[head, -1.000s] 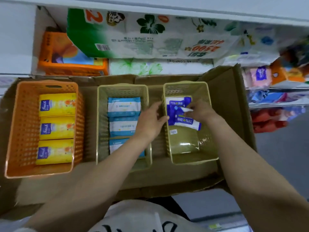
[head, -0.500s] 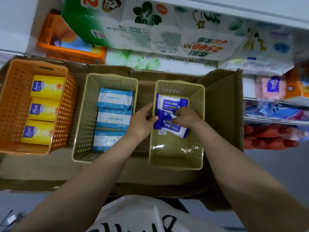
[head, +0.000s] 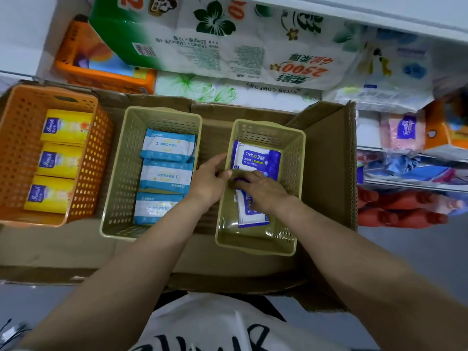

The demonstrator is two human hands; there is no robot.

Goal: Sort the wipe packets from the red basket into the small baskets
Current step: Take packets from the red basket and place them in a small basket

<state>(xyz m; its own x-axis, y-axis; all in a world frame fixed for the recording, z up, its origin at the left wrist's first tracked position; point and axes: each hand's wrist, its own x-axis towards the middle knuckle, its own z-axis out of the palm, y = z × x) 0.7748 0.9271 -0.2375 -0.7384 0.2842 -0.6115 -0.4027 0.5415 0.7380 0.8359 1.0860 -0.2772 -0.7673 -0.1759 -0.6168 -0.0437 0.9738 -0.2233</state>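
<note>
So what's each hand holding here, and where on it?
Right hand lies on the nearer blue packet's far end; left hand touches the basket rim. Grip cannot be told.

near purple packet (head: pixel 249 211) half under right hand (head: pixel 263 191)
</note>
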